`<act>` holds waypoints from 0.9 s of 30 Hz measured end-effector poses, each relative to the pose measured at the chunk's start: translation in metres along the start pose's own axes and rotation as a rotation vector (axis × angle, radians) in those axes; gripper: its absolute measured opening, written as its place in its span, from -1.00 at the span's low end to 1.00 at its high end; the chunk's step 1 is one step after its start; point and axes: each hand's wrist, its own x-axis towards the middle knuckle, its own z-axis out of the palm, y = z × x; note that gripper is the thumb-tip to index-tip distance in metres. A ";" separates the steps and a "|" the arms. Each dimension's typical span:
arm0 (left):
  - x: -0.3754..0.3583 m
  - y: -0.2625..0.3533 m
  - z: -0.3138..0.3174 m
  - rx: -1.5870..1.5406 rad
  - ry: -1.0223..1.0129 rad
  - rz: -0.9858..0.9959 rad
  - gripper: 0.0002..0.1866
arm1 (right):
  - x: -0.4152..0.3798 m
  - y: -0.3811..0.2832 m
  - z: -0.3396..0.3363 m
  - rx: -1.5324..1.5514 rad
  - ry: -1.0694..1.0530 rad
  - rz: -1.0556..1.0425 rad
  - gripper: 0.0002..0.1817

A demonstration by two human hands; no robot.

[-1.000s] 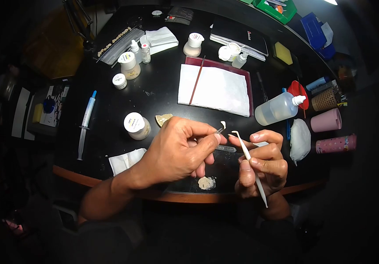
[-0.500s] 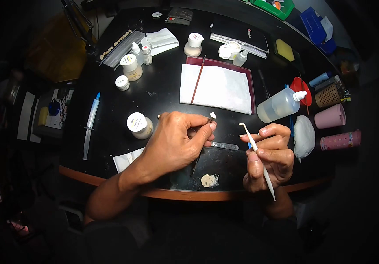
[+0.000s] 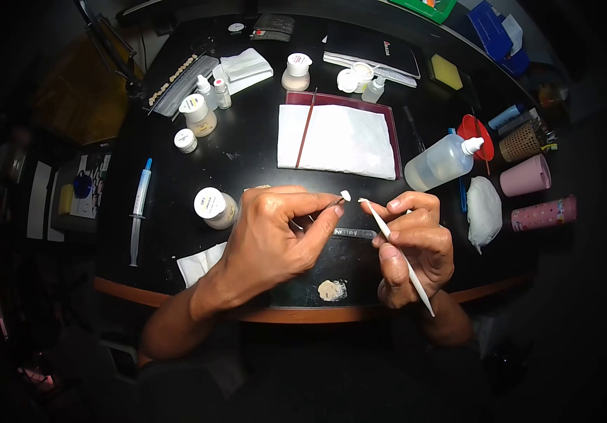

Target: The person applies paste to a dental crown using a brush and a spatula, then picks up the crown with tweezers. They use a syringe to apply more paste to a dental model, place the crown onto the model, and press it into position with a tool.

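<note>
The left hand (image 3: 275,236) pinches a thin dark holder carrying a small white tooth piece (image 3: 346,195). The right hand (image 3: 416,247) grips a white instrument (image 3: 396,243), its tip just beside the piece. Both are above the black surface (image 3: 247,151), near a beige paste dab (image 3: 331,290).

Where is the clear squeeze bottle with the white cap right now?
The squeeze bottle lies tilted on the table's right side, between the white cloth and the red dish.
</note>
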 end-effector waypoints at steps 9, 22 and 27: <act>-0.001 0.001 0.001 0.121 0.076 0.172 -0.83 | 0.000 0.000 -0.002 0.134 0.082 0.014 -0.77; -0.003 0.008 -0.004 -0.047 -0.135 -0.094 -0.84 | -0.001 0.000 -0.003 0.085 0.027 0.006 -0.73; -0.003 0.014 -0.004 -0.233 -0.174 -0.255 -0.81 | -0.004 -0.001 -0.004 0.053 0.026 0.023 -0.72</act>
